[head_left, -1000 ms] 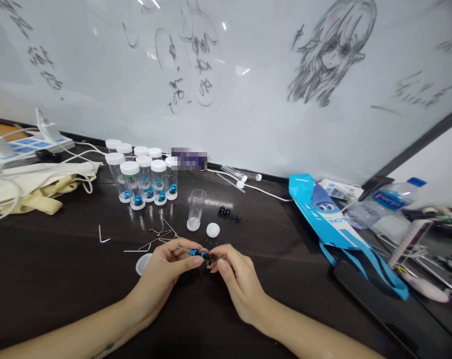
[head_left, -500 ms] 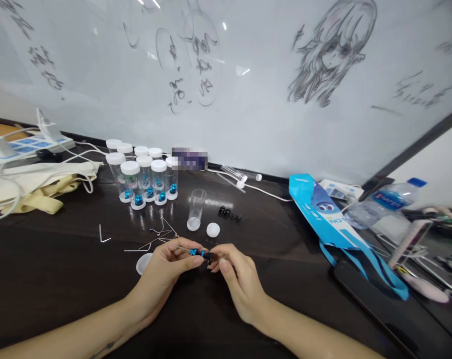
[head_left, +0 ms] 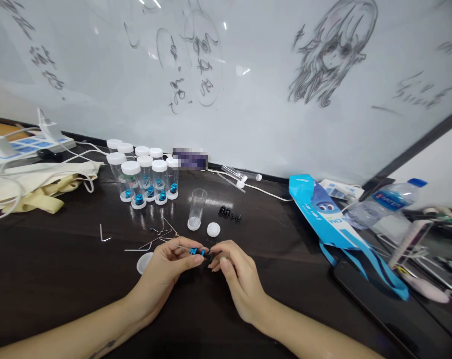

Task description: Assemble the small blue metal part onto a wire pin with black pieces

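Observation:
Between the thumb and fingers of my left hand [head_left: 175,264] is a small blue-and-black cylindrical part [head_left: 198,253], lying nearly level above the table. A thin wire or rod runs back from it over my left fingers. My right hand [head_left: 235,271] has its fingers curled round the black end, though the exact contact of the fingertips is hidden. Just beyond my hands stands an uncapped clear tube [head_left: 197,209] with a white base. A white cap [head_left: 213,229] lies beside it, and another white lid [head_left: 144,262] is partly covered by my left hand.
Several capped clear tubes [head_left: 130,182] with blue parts stand back left. Thin wires [head_left: 165,233] and an L-shaped hex key [head_left: 102,233] lie left, small black pieces [head_left: 229,213] beyond the cap. A blue bag [head_left: 319,214], black phone-like slab [head_left: 375,304] and water bottle [head_left: 388,202] are right.
The black end of the part looks slightly turned at my right fingertips. Both hands otherwise keep almost the same place, and the objects on the table have not moved.

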A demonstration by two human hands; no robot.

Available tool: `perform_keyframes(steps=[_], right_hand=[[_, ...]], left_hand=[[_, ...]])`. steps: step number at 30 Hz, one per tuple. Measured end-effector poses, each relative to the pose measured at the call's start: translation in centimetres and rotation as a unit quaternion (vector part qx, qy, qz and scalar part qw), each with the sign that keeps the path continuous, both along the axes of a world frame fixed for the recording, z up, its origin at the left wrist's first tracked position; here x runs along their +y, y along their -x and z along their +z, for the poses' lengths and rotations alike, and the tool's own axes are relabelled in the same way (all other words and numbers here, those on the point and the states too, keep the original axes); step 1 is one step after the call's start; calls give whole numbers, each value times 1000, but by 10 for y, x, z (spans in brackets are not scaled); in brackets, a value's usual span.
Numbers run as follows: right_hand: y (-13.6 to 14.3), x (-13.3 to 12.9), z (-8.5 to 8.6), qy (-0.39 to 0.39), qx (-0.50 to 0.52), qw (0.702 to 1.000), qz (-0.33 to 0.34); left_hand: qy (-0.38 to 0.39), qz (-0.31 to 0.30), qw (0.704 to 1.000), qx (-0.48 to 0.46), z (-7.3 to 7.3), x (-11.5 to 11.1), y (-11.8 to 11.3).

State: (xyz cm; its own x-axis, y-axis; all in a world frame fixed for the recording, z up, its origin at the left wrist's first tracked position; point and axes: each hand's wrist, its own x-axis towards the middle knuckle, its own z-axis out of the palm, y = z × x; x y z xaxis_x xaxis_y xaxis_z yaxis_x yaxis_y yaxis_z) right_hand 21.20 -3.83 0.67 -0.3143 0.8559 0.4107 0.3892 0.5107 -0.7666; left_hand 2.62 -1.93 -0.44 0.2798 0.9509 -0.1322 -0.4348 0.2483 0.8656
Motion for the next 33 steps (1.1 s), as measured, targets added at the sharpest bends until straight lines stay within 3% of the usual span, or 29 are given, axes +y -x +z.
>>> perform_keyframes(steps=[33], right_hand=[[-1, 0, -1, 1, 11, 1000, 5]], left_hand=[[1, 5, 1000, 0, 0, 2, -1]])
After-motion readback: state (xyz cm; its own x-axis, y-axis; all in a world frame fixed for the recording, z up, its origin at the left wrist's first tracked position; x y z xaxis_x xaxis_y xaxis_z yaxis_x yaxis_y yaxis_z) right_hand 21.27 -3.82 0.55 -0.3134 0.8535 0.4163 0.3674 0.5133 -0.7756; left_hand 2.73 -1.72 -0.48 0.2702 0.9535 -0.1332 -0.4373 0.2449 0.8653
